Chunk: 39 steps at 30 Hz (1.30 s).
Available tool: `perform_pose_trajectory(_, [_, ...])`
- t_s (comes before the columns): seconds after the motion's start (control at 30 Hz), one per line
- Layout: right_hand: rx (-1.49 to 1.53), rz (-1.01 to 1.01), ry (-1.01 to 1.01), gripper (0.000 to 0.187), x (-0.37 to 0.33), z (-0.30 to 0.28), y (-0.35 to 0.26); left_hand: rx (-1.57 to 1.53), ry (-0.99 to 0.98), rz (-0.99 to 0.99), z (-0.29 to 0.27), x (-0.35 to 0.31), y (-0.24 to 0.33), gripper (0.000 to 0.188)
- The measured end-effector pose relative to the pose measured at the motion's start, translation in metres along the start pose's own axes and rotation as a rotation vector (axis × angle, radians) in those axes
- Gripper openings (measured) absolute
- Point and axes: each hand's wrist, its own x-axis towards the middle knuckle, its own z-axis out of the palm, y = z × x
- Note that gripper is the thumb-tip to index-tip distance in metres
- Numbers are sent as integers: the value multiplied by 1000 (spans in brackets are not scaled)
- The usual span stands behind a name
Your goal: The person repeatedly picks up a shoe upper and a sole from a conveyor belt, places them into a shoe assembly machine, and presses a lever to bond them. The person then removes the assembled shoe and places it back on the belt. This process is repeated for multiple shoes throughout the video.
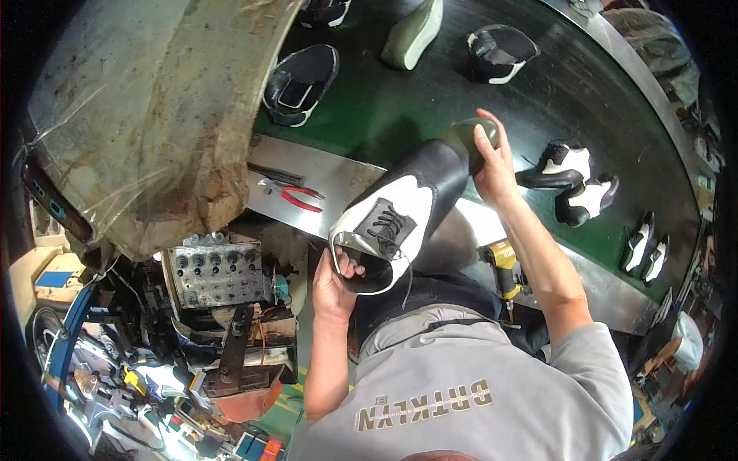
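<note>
My left hand [333,286] grips the rim of a black-and-white shoe upper [403,196], with some fingers inside its opening. Black laces cross a dark panel close to that opening. At the upper's far black end, my right hand [493,157] is closed around a smooth dark green shoe last [467,137]. How far the last reaches into the upper is hidden. Both hands hold the pair tilted over the near edge of the bench, in front of my body.
On the green conveyor belt [361,100] lie black-and-white uppers [301,84], a pale last [415,34] and several shoes [576,173]. Red-handled pincers [300,197] rest on the metal ledge. A yellow power drill [503,269] hangs near my right arm. At left stands a machine with a knob panel [219,273].
</note>
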Motion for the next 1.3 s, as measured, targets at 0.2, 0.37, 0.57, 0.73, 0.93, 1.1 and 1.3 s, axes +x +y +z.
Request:
perform_pose_trajectory(0.2, [264,170,52,35,-42,-27,11,-30,1,-37,24,-5,-25,28])
perform_pose_trajectory(0.37, [400,279,-13,35,-51,-43,29,4,94,-99,26,8,-42,40])
perform_pose_trajectory(0.57, [278,327,72,42,-70,-20,7,-24,24,-31,19,4,-42,40])
perform_pose_trajectory(0.73, [208,200,-96,63,-74,-7,-9,14,104,127,25,-6,-37,31])
perform_pose_trajectory(0.93, [174,229,-227,68,-69,-4,-10,30,155,214,24,-20,-36,27])
perform_pose_trajectory(1.1, [-49,190,-66,29,-57,16,-3,18,181,219,11,-24,-35,24])
perform_pose_trajectory(1.3, [-140,204,-58,30,-42,23,10,-33,295,111,-3,-38,-44,25])
